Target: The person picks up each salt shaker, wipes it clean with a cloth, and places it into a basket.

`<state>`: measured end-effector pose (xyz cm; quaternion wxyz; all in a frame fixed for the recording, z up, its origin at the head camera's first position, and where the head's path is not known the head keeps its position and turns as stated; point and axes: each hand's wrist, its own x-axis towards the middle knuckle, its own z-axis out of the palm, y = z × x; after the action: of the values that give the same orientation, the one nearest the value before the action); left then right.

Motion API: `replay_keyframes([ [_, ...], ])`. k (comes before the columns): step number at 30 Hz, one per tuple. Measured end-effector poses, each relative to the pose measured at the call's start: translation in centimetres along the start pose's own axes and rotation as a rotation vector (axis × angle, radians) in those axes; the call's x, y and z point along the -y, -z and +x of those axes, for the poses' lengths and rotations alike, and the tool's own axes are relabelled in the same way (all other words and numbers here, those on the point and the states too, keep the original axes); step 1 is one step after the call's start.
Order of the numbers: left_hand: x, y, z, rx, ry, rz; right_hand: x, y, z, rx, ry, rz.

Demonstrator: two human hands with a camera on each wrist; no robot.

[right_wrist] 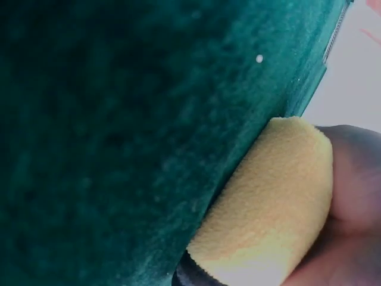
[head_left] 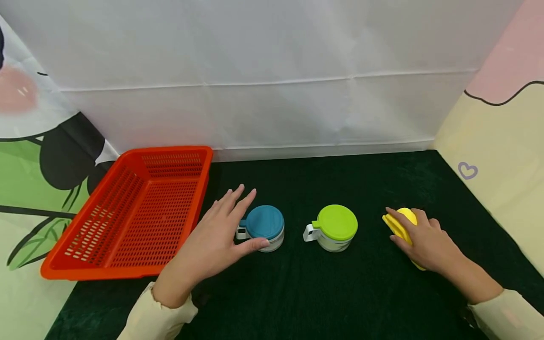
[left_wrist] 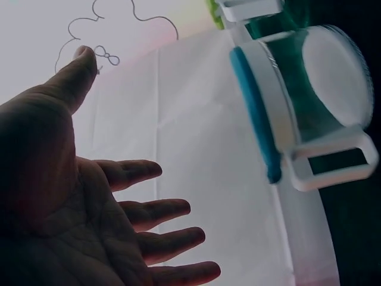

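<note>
My left hand [head_left: 214, 236], fingers spread and thumb out, hovers beside a small clear jar with a blue lid and white handle [head_left: 265, 223]. The left wrist view shows the palm with nothing in it and this jar [left_wrist: 303, 101] a little apart from the fingers. To its right stands a matching jar with a lime-green lid [head_left: 337, 224], its handle pointing left. At the right, my right hand [head_left: 429, 243] grips a folded yellow cloth [head_left: 399, 226] on the dark green tablecloth. Up close, the cloth [right_wrist: 271, 202] looks fuzzy and thick, lying against the green surface.
An orange-red plastic basket [head_left: 146, 226] with slotted walls stands on the left, with nothing in it. A white sheet [head_left: 276, 113] hangs along the table's back edge, and patterned sheets [head_left: 493, 189] flank both sides. Dark green fabric [head_left: 297, 293] covers the table.
</note>
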<state>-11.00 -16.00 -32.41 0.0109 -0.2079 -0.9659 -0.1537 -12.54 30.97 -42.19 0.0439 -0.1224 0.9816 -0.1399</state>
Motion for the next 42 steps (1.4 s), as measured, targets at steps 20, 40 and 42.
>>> replay_keyframes([
  [20,2.7,-2.0,0.4,0.033,0.115,-0.068,-1.0,3.8,-0.3,-0.153,0.151,0.244],
  [40,4.8,-4.0,0.8,0.143,0.079,-0.156,4.8,10.3,-1.6,-0.34,0.201,0.523],
  [42,4.8,-4.2,0.9,0.147,0.055,-0.177,5.4,10.8,-1.7,-0.355,0.187,0.537],
])
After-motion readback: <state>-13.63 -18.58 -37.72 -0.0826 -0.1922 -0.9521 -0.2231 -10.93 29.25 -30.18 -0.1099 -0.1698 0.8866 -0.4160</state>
